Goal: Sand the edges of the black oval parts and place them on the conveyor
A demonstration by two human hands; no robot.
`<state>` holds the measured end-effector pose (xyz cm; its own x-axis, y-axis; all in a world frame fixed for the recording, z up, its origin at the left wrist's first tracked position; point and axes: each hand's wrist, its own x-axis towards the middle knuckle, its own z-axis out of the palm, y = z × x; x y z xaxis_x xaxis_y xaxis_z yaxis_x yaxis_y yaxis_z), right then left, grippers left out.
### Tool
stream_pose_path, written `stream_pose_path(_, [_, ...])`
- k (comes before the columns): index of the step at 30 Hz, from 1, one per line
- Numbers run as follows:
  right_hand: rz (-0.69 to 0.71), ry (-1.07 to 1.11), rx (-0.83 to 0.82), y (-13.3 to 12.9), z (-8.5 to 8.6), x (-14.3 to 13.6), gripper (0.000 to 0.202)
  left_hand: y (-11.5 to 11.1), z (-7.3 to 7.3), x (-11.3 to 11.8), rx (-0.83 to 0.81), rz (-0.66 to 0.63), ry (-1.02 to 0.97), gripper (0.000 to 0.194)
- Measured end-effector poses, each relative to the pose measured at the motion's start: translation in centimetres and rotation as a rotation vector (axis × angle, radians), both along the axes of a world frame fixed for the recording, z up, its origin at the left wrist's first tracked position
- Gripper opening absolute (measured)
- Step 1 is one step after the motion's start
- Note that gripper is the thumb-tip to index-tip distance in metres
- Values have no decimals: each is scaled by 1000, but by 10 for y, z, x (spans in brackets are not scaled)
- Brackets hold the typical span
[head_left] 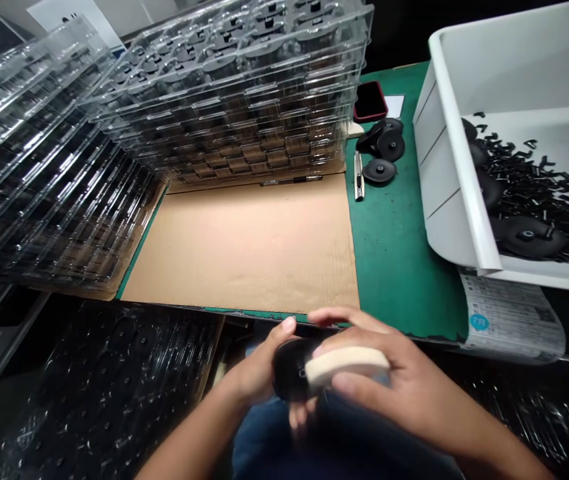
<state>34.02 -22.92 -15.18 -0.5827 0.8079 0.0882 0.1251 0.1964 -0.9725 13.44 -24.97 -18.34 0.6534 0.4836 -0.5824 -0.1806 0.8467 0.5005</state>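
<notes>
In front of my lap, my left hand (260, 363) grips a round black disc (288, 373) by its edge, thumb along the top and fingertips showing below. A small metal-looking hub shows at the middle of the disc. My right hand (382, 363) holds a thick cream-coloured pad (349, 363), perhaps foam or felt, between thumb and fingers. The pad's left end overlaps the disc in the view; whether it presses on the disc I cannot tell. Both hands are slightly blurred, just off the near edge of the bench.
Stacked clear plastic trays (264, 100) stand behind a cardboard sheet (254, 247), with more trays (39, 167) at left. On the green bench top (389, 253) lie a box cutter (359, 177) and black discs (379, 171). A white bin (464, 153) holds small black parts (539, 177).
</notes>
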Motion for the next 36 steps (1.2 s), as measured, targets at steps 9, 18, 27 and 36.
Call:
stream_pose_path(9, [-262,404,-309,-10,-25,-18,21,-5,11,8,417,516,144,80])
stream_pose_path(18, [-258,454,-346,-19,-25,-28,20,-18,6,20,526,606,-100,61])
stream_pose_path(27, [-366,145,417,-12,8,-33,21,-20,8,25,428,739,-148,57])
stream_pose_path(36, [-265,28,466,-18,5,-28,25,-19,6,25,332,744,-147,57])
